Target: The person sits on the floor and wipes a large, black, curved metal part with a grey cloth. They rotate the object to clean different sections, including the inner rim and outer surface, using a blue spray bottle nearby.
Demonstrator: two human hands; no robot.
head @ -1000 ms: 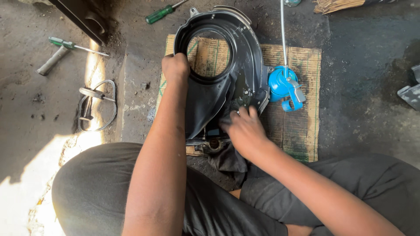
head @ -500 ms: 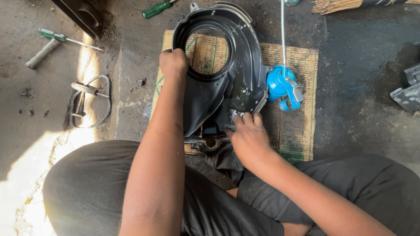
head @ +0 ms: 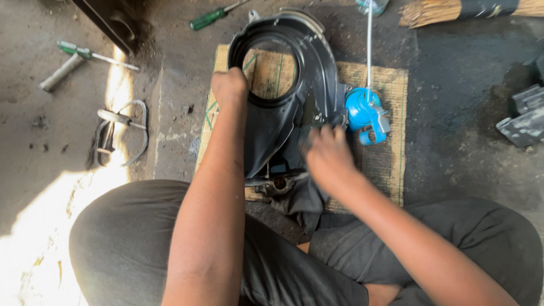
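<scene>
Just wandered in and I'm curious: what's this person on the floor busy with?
A person sits on the floor with a black plastic housing stood on a woven mat. The left hand grips the rim of its round opening; the right hand, blurred, presses a dark cloth against its lower part. A blue oil can stands beside it.

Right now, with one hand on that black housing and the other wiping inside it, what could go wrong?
The black housing stands tilted on the mat, steadied only by the left hand at its ring; if that grip loosens it may tip. The right hand, blurred with a dark cloth, works close to the blue oil can and might knock it. Grit from the dirty floor could get inside.
</scene>
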